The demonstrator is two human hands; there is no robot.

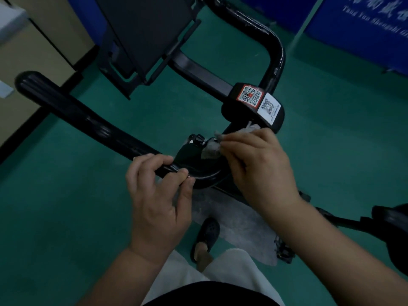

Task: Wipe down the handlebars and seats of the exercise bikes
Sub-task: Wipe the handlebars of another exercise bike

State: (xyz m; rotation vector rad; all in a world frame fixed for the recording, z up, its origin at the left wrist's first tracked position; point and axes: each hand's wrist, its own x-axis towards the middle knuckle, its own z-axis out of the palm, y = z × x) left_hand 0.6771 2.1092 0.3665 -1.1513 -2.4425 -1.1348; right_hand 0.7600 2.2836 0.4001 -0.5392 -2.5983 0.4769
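A black exercise bike fills the view, its looped handlebar (72, 111) running from the left grip round to the far right bend (273, 47). My left hand (159, 191) grips the near end of the left bar, fingers curled over it. My right hand (258, 168) holds a crumpled grey-white cloth (212, 147) and presses it against the black centre clamp (192, 155) under the handlebar stem. A pad with two QR-code stickers (258, 102) sits just beyond the cloth. The seat (395, 230) shows only as a dark shape at the right edge.
A dark console panel (148, 34) stands at the front of the bike. Green floor (66, 217) surrounds it. A beige cabinet (33, 51) lies to the left, a blue signboard (364, 34) at top right. My sandalled foot (207, 235) and a pedal (284, 250) sit below.
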